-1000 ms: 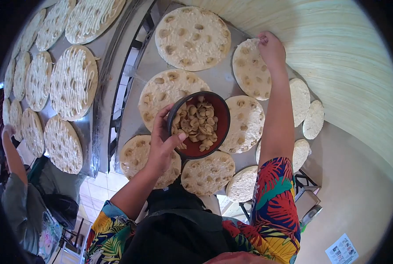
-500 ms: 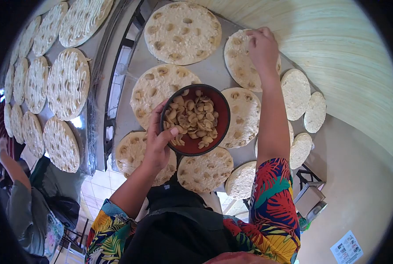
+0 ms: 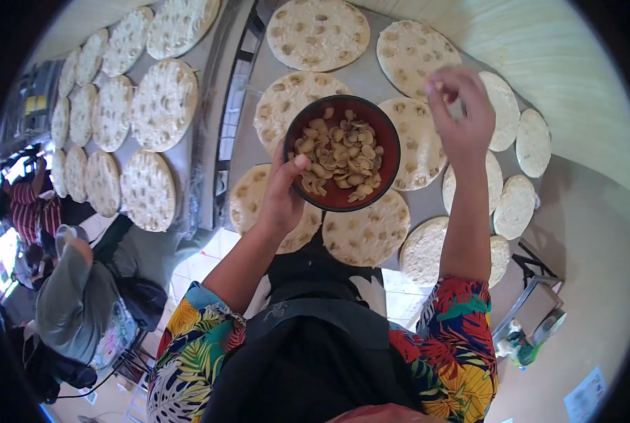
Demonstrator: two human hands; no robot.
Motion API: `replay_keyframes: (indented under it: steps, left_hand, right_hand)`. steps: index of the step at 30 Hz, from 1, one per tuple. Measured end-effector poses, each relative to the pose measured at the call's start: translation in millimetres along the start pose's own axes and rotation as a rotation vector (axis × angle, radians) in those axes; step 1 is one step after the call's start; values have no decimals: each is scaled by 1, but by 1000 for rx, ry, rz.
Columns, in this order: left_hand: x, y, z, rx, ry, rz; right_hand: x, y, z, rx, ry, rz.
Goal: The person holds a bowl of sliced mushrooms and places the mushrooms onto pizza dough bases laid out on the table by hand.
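A dark-rimmed bowl with a red inside is in my left hand, whose thumb lies over the rim. Sliced mushrooms fill much of it. My right hand hovers to the right of the bowl, blurred, with thumb and fingers curled close together; whether it holds a slice is hard to tell. Beneath that hand are a round base dotted with mushroom slices and, higher up, another dotted base. More dotted bases lie around the bowl, including one just below it.
Bases without visible slices lie at the right of the grey table. At left, a second table bears several topped bases. A co-worker in a grey garment is beside it. A pale curved wall rises on the right.
The view has shifted, showing more of the left side. My right hand has come away from the upper right base, back toward me. The bowl remains in my left hand.
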State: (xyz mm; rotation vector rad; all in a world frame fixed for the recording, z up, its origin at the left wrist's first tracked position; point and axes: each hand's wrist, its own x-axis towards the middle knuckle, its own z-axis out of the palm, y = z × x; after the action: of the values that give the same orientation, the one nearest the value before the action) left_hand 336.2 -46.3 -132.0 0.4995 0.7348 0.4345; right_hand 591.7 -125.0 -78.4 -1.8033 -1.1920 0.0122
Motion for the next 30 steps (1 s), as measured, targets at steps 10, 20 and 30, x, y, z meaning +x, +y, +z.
replay_keyframes:
  steps: [10,20,30]
  left_hand:
    - [-141,18,-4,205,-122,195]
    - [-293,-4,-69,339,-64,195]
    - [-330,-47,-70,331,-192,53]
  right_hand:
    - [-146,-196,-23,59,-288,116]
    - [-282,-294,25,-177,-464,-9]
    - [-328,-295,-24,1081,-301,809]
